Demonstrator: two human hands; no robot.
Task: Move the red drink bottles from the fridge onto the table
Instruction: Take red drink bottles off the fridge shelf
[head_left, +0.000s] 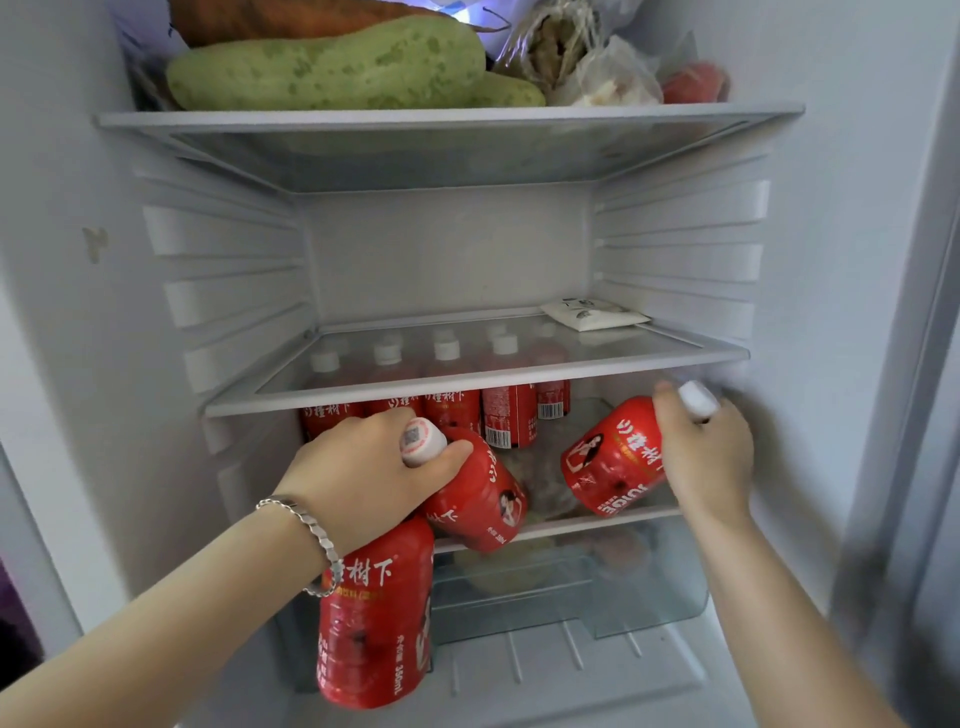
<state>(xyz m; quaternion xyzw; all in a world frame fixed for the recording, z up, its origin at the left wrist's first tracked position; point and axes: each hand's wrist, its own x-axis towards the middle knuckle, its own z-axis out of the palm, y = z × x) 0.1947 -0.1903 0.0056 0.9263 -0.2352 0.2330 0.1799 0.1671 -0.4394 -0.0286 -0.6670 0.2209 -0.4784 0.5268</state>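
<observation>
The left hand (358, 467) reaches into the fridge (457, 249), its fingers (452, 457) curled round the neck of a red drink bottle (480, 501) just below the white cap. That bottle leans with its base to the right of the fingers. A second red bottle (374, 623) hangs upright directly beneath the same hand and its wrist, which wears a bracelet (306, 525). How this one is held is hidden by the hand.

The right hand (711, 457) pinches the neck of a third red bottle (618, 457). Its fingers (670, 410) wrap the neck by the cap, and the body slants down and to the left of them, just above the lower shelf edge (597, 522).

Behind and between both sets of fingers a row of red bottles (467, 410) stands upright at the back under the glass shelf (467, 387). A white packet (592, 314) lies on that shelf, above the right fingers. Below them sits a clear drawer (623, 587). Green gourds (332, 67) lie on the top shelf, high above.
</observation>
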